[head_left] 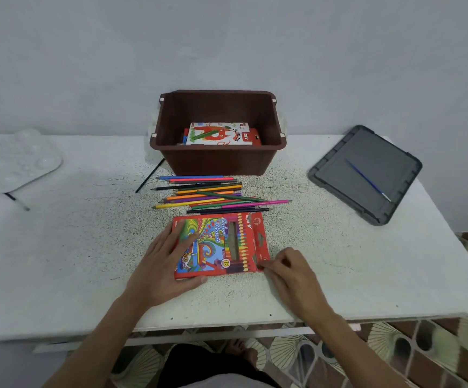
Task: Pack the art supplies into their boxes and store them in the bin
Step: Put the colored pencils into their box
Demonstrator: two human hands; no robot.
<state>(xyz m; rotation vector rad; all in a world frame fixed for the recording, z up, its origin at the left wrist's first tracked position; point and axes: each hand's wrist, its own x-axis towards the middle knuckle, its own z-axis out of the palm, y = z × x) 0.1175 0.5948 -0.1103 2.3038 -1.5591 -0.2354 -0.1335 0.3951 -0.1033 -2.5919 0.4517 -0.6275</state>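
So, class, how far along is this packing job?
Done: the oil pastels box lies in the brown bin. In hand: the left hand presses the pencil box flat; the right hand pinches its flap. Left: loose coloured pencils, the blue brush on the lid.

Even, diffuse indoor light; wide-angle view, slightly soft.
The table point(339, 275) washes out pale at the left, where the paint palette point(17, 161) almost merges with it. The bin point(219, 163) interior is shaded. Table edges bow; floor tiles point(437, 351) at lower right blur.
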